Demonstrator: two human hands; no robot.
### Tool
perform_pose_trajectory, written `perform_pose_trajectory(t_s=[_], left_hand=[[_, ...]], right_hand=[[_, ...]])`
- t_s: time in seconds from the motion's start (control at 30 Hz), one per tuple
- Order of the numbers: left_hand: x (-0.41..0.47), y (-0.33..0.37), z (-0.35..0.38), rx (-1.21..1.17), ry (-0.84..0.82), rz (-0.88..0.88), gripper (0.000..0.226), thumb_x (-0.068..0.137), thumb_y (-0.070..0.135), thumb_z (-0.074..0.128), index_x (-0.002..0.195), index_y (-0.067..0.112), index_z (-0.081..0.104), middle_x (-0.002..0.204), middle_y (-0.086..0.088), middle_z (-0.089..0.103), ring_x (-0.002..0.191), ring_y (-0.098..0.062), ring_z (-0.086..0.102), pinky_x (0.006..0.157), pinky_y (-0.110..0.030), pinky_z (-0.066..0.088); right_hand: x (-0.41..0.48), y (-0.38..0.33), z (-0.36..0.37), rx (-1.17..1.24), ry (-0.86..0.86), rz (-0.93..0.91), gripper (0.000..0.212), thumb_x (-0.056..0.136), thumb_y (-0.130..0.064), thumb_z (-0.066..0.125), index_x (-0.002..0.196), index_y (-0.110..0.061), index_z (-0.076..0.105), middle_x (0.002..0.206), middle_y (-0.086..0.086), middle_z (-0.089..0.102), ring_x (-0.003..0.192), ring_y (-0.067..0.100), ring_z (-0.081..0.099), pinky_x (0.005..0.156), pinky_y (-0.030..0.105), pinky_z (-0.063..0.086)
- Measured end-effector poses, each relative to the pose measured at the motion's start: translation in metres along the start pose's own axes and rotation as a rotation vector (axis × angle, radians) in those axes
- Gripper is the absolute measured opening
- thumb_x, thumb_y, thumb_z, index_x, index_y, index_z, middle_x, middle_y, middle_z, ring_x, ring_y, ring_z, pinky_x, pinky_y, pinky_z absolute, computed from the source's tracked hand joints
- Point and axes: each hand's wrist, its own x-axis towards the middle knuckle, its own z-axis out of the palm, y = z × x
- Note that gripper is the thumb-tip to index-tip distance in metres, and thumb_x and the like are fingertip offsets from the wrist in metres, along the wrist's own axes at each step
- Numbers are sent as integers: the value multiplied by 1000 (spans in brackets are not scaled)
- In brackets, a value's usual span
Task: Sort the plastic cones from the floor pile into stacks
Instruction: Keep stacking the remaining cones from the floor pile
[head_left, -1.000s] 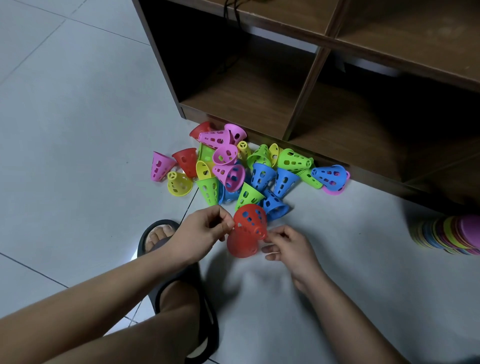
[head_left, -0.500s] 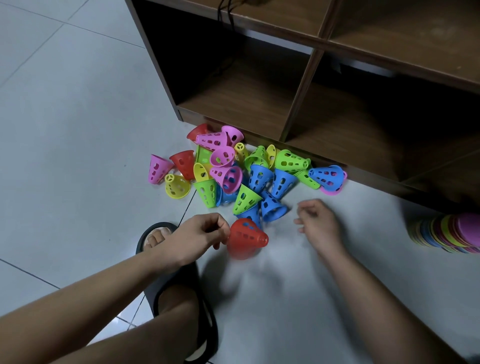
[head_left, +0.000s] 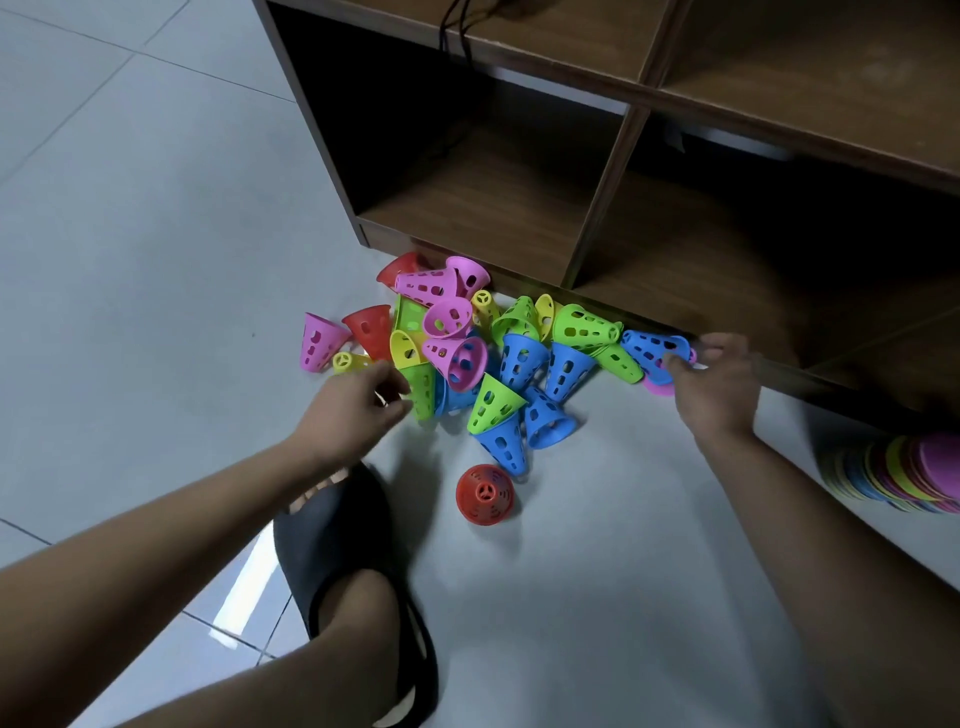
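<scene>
On the tiled floor (head_left: 156, 234), in front of a brown shelf unit (head_left: 602, 208), lay a loose pile of plastic cones (head_left: 467, 353) in pink, red, yellow, green and blue, most of them tipped on their sides. A red cone (head_left: 485, 494) stood apart from the pile on its nearer side, wide end down and narrow end up, close to the lowest blue one. The left hand (head_left: 358, 410) hovered at the pile's left edge, its fingers (head_left: 395, 387) loosely curled and apart, holding nothing, just beside a green cone (head_left: 423, 389). The right hand (head_left: 719, 387) reached to the pile's right end by the shelf base, its fingers (head_left: 678, 366) curled onto the wide rim of a blue cone (head_left: 649, 349) lying on its side; motion blur softened the grip. A foot in a black slipper (head_left: 353, 551) rested on the floor below the left forearm. At the right edge of the view lay a row of coloured discs (head_left: 909, 475).
</scene>
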Motion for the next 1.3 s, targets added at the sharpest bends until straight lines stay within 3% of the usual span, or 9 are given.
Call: perform_pose_trajectory(t_s=[0.1,0.2,0.37,0.5,0.7,0.8,0.93,1.07,1.3], left_hand=[[15,-14,-13,81,113,0,15,89,20,78,101,21,68,91,8,69,79,-18,64,70,-31,42],[24,-29,-20,110,190,-35,27,84,17,78,109,21,70,103,2,64,89,-23,62,76,-33,45],[27,-46,-17,175,159,-71,39,84,17,80,121,23,69,124,-7,60,115,-34,53,91,-44,49],[26,-56,-15,202,164,-61,41,82,11,84,119,22,72,119,-9,64,105,-37,60,86,-42,52],[14,-62,-11,170,169,-22,35,86,20,86,118,24,75,104,-1,68,78,-19,66,72,-32,49],[5,-54,-12,144,192,3,33,87,26,86,118,23,74,102,3,69,79,-15,65,72,-31,48],[-15,-36,-11,123,193,52,31,90,31,84,117,23,72,101,7,66,81,-13,64,73,-33,50],[-36,-18,-15,34,205,47,27,91,34,82,116,28,72,101,11,67,85,-3,63,76,-30,49],[-64,26,-14,-188,93,172,30,87,40,84,114,30,73,97,13,68,90,-14,66,76,-13,46]], right_hand=[[0,3,-1,-13,-11,18,40,88,-27,83,116,-6,65,112,11,73,90,21,68,56,17,39],[1,10,-1,-39,-18,5,28,90,-28,80,106,-7,70,101,10,76,90,27,73,66,24,42],[-6,7,-4,-44,-47,-62,27,93,-24,78,113,-10,68,102,5,71,87,20,65,67,23,44],[-11,3,-4,-31,-94,-91,24,92,-21,78,114,-16,68,101,0,66,85,17,63,60,16,38],[-20,2,3,91,-65,-3,15,96,-31,72,94,-16,71,95,0,72,88,13,68,67,15,41],[-31,4,5,203,-83,59,14,98,-23,70,90,-12,71,89,-1,71,62,-5,67,65,22,46],[-55,14,6,335,-91,161,18,94,-30,71,81,-18,69,71,2,67,63,15,59,69,37,49],[-94,16,5,514,-160,252,11,98,-20,71,87,-16,71,72,5,63,63,14,54,59,31,45],[-152,-3,2,845,-468,424,10,101,-9,64,91,-11,65,76,5,56,63,14,51,57,26,37]])
